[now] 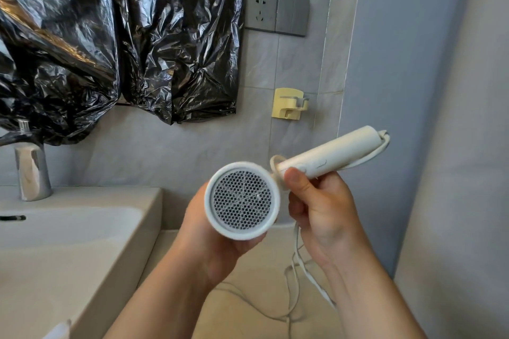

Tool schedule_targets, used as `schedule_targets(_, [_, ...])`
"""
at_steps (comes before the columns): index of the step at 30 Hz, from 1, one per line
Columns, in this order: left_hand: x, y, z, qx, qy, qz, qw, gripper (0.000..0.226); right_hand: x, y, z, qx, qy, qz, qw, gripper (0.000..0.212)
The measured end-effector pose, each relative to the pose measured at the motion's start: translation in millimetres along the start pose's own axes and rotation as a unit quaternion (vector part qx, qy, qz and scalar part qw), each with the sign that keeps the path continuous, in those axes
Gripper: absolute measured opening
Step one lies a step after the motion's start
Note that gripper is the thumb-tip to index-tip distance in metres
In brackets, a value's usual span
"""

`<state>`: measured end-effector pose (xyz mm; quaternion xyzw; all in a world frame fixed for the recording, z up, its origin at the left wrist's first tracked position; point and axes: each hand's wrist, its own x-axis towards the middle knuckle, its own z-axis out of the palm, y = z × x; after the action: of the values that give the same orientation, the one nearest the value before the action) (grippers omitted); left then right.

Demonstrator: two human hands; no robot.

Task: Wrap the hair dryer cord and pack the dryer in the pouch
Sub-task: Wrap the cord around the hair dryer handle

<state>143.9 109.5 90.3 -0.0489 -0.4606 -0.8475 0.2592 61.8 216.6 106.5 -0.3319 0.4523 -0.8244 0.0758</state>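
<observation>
Nearby, around dryer (242,201): sink (150,202), faucet (33,173), black plastic (110,36), socket (261,12).

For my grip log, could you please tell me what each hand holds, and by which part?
The left hand grips the hair dryer by its barrel; the right hand pinches the cord against the handle, close to the head.
</observation>
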Motion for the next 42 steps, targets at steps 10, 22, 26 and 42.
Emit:
schedule_targets(10, [8,-2,-21,0.379,-0.053,0.286,0.879,0.075,6,1,-3,0.032,0.067,0.11,0.991,0.012])
schedule_targets(22, [3,15,-13,0.011,0.049,0.1,0.994,0.055,-5,-1,5,-0.093,-0.103,0.079,0.987,0.044])
schedule_targets(26, [1,26,-20,-0.004,0.043,0.008,0.999,0.06,-8,1,9,-0.112,-0.137,0.057,0.982,0.041])
schedule_targets(42, [3,26,-25,0.374,0.059,0.136,0.915,0.045,0,4,6,0.025,0.014,-0.001,1.0,0.027])
